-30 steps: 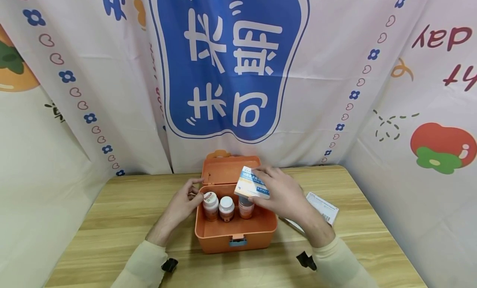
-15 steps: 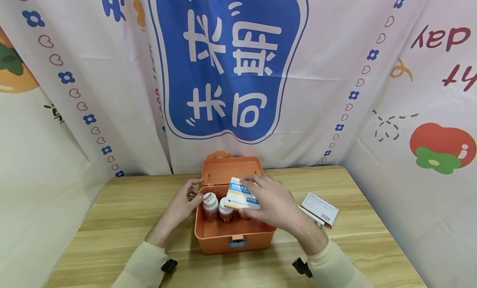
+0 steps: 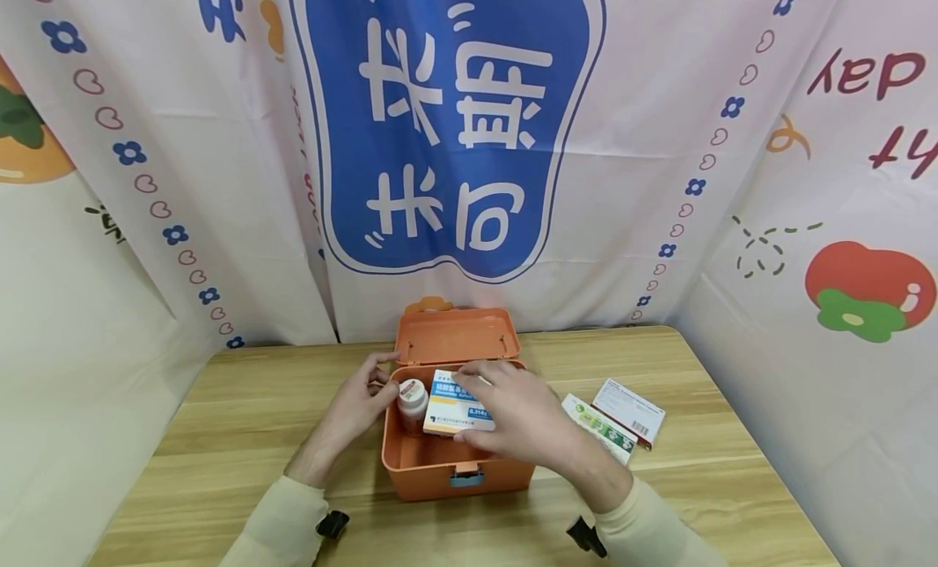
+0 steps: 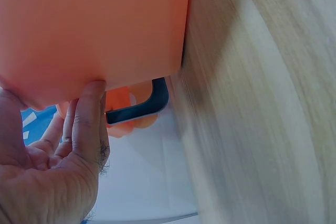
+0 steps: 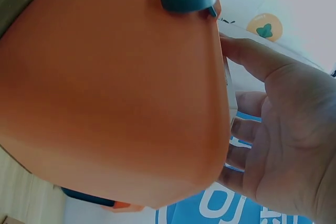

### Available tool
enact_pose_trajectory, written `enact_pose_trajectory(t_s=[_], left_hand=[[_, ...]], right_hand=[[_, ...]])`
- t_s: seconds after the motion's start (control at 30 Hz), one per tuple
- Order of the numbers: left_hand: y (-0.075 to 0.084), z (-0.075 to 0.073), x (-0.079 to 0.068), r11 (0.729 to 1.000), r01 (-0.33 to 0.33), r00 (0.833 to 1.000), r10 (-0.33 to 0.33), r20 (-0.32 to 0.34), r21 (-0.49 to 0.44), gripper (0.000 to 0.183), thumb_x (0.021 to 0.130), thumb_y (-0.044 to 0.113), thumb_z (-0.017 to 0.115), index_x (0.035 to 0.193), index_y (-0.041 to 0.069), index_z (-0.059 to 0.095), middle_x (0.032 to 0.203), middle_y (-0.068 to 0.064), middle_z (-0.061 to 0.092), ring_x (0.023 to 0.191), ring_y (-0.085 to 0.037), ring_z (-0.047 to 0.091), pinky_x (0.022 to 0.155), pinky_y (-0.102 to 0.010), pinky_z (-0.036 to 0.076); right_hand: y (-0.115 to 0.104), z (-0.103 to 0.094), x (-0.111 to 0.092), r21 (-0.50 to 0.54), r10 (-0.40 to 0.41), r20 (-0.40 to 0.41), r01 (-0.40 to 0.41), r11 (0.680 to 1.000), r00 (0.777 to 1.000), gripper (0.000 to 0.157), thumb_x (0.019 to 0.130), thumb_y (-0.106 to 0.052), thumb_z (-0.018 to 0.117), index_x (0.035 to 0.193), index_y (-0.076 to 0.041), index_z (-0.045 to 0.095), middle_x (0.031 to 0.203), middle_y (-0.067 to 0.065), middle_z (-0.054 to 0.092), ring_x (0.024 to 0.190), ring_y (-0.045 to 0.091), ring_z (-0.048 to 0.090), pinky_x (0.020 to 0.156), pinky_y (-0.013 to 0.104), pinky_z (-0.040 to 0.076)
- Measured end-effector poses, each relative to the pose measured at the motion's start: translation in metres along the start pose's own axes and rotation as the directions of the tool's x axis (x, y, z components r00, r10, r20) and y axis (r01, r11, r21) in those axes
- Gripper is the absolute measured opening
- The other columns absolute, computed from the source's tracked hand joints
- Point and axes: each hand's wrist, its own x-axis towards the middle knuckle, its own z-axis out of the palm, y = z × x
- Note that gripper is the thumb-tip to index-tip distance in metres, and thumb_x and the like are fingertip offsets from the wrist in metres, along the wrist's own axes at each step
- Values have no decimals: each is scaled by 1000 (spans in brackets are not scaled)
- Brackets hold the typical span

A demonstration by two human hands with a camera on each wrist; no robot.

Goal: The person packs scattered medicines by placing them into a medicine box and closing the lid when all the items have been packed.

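An orange medicine box [image 3: 498,476] stands on the table with its lid [image 3: 458,337] tipped back. My left hand [image 3: 359,402] holds its left rear corner, thumb at the rim; in the left wrist view the fingers [image 4: 90,119] press the outer wall. Between thumb and fingers, my right hand [image 3: 523,416] pinches a white, blue and yellow medicine carton [image 3: 449,412], tilted inside the box opening. A white-capped pill bottle [image 3: 413,402] stands at the box's left end. Other bottles are hidden behind the carton. The right wrist view mostly shows the box's outer wall [image 5: 121,87].
Two more cartons lie on the table right of the box: a green and white one [image 3: 604,428] and a white one with a barcode [image 3: 632,412]. A blue latch [image 3: 466,479] sits on the box front. A printed curtain [image 3: 586,298] hangs behind the wooden table [image 3: 242,437].
My right hand has carried the carton left and down into the box opening, covering two bottles. The green and white carton has come into fuller view. My left hand stays in place.
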Motion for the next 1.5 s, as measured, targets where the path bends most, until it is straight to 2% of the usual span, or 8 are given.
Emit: enact_pose_trajectory(t_s=[0.2,0.43,0.7,0.9,1.27,1.5], left_hand=[[0,0,0,1000,-4,1000,4,0,7,53,102,14,61,154,16,48,109,-16,70,94,-19,69,79,-25,54],[0,0,-1,1000,0,1000,0,6,0,54,101,13,60,154,15,48,109,-16,70,93,-19,69,77,-25,54],[-1,-1,0,1000,-5,1000,5,14,-7,54,102,14,59,155,16,47,111,-16,70,92,-19,70,77,-26,55],[-1,-2,-1,1000,6,1000,-5,28,-22,53,104,15,59,155,17,46,113,-17,69,90,-19,70,73,-28,55],[-1,-3,-3,1000,-6,999,6,35,-13,54,104,19,60,156,17,46,114,-15,69,96,-19,71,79,-29,54],[-2,-2,-2,1000,-9,999,9,31,-10,53,104,18,60,156,16,46,114,-15,69,97,-20,70,82,-30,54]], right_hand=[[-6,2,1,8,-33,36,33,999,999,77,91,-67,71,155,-30,53,156,-8,55,138,19,57,105,46,57],[-12,9,3,24,-83,52,82,996,995,74,92,-66,70,154,-30,54,155,-8,56,140,19,56,112,45,53],[-17,15,7,39,-118,44,117,992,992,71,91,-67,71,152,-32,57,153,-9,58,133,17,59,105,41,56],[-20,18,11,48,-135,73,132,990,988,68,93,-69,67,151,-34,57,155,-9,57,134,15,60,107,40,56],[-22,25,18,72,-195,91,189,979,977,64,96,-67,63,151,-32,59,154,-8,59,137,15,60,112,39,53],[-22,28,21,88,-203,109,194,977,973,64,97,-68,61,152,-33,57,154,-9,58,138,14,59,112,40,53]])
